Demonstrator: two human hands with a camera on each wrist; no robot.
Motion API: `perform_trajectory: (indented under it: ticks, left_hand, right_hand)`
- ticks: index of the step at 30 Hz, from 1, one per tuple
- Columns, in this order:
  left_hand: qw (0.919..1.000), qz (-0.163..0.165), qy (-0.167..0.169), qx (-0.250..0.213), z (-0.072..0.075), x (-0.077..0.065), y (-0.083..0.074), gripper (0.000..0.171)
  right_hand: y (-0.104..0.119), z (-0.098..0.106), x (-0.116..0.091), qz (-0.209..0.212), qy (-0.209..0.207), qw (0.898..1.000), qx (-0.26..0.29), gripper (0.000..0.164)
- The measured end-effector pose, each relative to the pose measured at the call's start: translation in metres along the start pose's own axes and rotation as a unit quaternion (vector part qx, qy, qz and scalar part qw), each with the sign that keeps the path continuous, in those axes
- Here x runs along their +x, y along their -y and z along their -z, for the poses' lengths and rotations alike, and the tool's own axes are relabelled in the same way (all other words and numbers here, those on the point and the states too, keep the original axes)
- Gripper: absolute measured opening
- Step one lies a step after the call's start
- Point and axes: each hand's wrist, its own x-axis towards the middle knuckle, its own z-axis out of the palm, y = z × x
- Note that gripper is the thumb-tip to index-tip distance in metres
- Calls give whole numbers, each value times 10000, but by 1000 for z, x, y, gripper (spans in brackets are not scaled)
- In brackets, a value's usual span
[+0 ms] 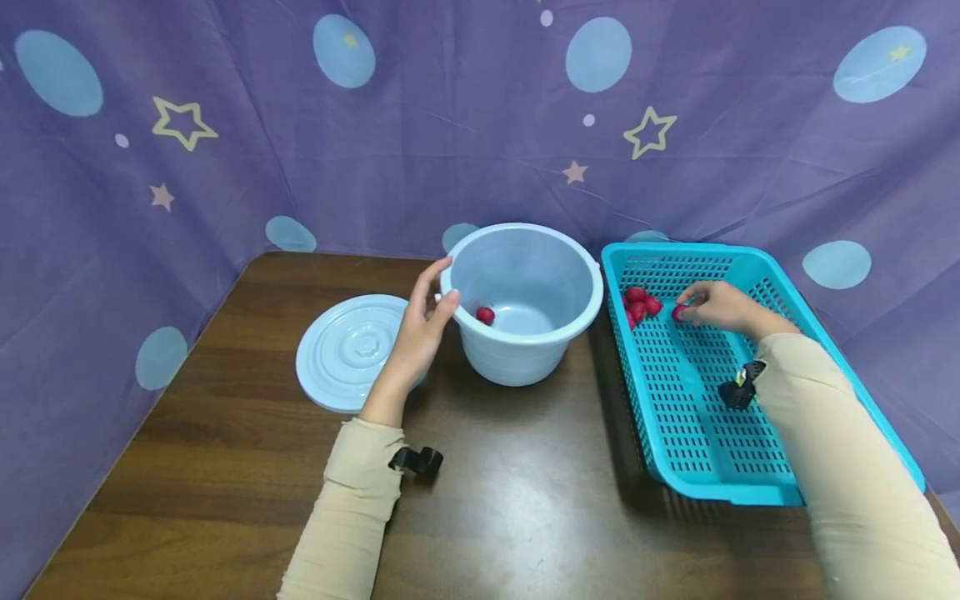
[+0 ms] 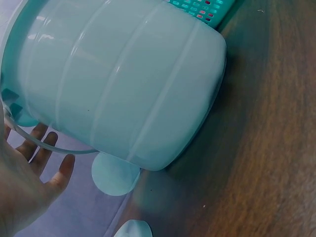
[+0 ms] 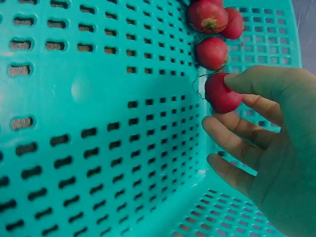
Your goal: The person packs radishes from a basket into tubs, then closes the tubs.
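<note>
My right hand pinches a red radish between thumb and fingers, at the far left part of the turquoise basket. Right beside it, in the basket's corner, several other radishes lie in a cluster. With its fingers fairly straight and spread, my left hand touches the left rim of a pale blue bucket. In the left wrist view, its fingers reach out by the bucket's thin handle. One radish sits inside the bucket, near its left wall.
A pale blue round lid lies on the brown wooden table, left of the bucket and partly behind my left forearm. Behind the table hangs a purple curtain with stars. The basket stands close to the bucket's right side.
</note>
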Motion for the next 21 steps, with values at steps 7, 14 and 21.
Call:
perform_trajectory:
  ticks: [7,14,21]
  left_hand:
    - [10000,-42,-7,6,1,0,0,57]
    - [9999,-54,12,88,2,0,0,58]
    - [9999,-78,60,39,0,1,1,59]
  right_hand:
    - [15,6,-12,214,-41,9995,-213,34]
    - [36,11,-24,659,-224,9965,-472,32]
    - [56,13,-40,760,-465,9951,-430,27]
